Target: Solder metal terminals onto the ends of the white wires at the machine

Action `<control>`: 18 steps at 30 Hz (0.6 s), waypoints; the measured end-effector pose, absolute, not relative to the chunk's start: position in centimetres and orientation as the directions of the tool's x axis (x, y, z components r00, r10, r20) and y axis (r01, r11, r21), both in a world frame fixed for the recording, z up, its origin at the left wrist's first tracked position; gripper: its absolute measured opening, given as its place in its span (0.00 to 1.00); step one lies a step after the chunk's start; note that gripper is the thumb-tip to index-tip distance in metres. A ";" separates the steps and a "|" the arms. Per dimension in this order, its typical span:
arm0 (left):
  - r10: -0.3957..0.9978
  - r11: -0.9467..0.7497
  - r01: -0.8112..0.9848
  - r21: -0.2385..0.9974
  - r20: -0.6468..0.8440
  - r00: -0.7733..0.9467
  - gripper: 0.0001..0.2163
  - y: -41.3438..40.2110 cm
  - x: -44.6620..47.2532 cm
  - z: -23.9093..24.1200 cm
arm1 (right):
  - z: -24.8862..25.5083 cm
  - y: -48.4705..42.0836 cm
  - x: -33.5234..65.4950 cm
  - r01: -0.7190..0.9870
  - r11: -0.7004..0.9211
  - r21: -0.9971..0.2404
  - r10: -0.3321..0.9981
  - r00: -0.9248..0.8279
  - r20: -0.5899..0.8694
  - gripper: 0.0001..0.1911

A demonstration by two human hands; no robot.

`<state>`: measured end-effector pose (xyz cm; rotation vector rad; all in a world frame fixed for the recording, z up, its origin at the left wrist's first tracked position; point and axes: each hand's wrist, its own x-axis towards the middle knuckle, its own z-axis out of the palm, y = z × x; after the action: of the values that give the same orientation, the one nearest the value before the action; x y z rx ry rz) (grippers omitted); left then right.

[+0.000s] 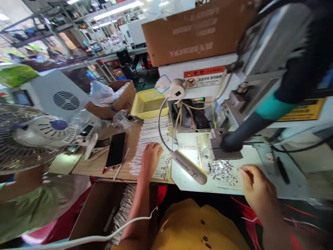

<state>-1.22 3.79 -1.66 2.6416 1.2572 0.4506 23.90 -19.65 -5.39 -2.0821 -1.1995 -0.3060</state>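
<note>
My left hand (151, 158) rests over a long row of thin white strips (149, 133) on the brown tabletop. Its fingers are curled together, and whatever is between them is hidden. My right hand (256, 184) is at the right of the white work plate (187, 182), thumb and forefinger pinched; I cannot make out what they hold. Just left of those fingertips lies a heap of small metal and white parts (225, 172). Above the heap is the metal head (225, 152) of a bench machine. A grey lamp (189, 167) on a bendy neck hangs between my hands.
A phone (116, 150) and a yellow basket (149, 100) lie left of the machine. Further left stands a fan (39, 135), with a co-worker's sleeve (39, 205) below it. A carton (88, 205) of strips sits under the table edge. A white cable (104, 239) crosses my left arm.
</note>
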 end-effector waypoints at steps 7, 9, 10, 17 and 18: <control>0.753 -0.654 0.657 0.373 0.402 0.521 0.06 5.3 -1.6 -1.9 | -4.1 -19.3 23.3 0.557 -0.238 -0.796 0.647 0.702 0.298 0.10; 0.697 -0.699 0.606 0.381 0.554 0.455 0.06 5.0 -1.7 -1.5 | -3.6 -19.4 23.1 0.547 -0.224 -0.807 0.658 0.695 0.289 0.10; 0.663 -0.725 0.585 0.364 0.601 0.447 0.06 4.6 -1.6 -1.1 | -3.4 -19.5 23.0 0.534 -0.211 -0.819 0.667 0.691 0.279 0.10; 0.555 -0.787 0.361 0.501 0.317 0.769 0.15 -0.4 1.6 -0.1 | -2.2 -18.4 21.7 0.261 -0.104 -0.960 0.797 0.599 0.076 0.10; 0.538 -0.765 0.342 0.546 0.249 0.805 0.15 -1.2 2.4 -0.3 | -2.1 -18.0 21.4 0.209 -0.097 -0.973 0.819 0.572 0.041 0.10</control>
<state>2.40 -1.16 -0.33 2.5055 0.6546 0.5451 21.42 -17.95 -2.07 -1.6241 -0.8803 0.6439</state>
